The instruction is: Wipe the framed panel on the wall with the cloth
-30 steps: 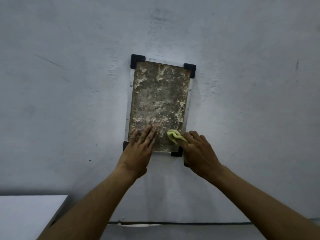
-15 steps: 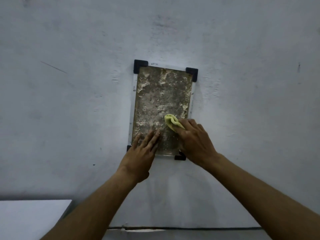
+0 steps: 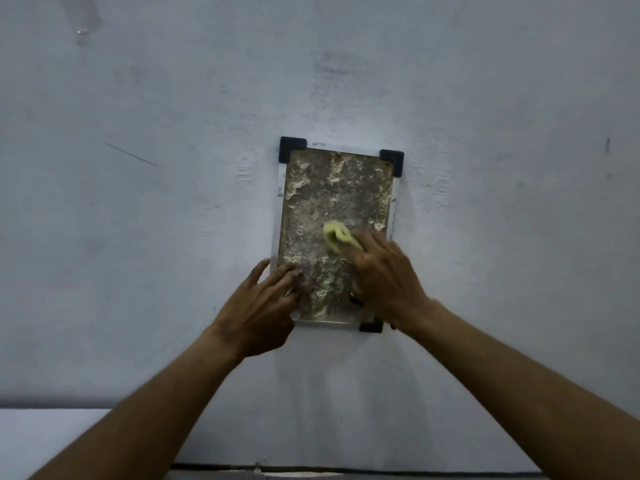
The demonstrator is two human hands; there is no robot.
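Note:
A framed panel hangs on the grey wall; its face is mottled brown and grey, with a silver frame and black corner pieces. My right hand grips a small yellow-green cloth and presses it against the panel's middle right. My left hand lies flat with fingers spread over the panel's lower left corner, hiding that corner piece. The right hand covers part of the lower right edge.
The plain grey wall surrounds the panel, with a thin scratch at the upper left. A white flat surface sits at the lower left. A dark line runs along the wall's base.
My right hand has carried the cloth up from the panel's lower right corner to its middle. My left hand has slid left toward the frame's lower left edge.

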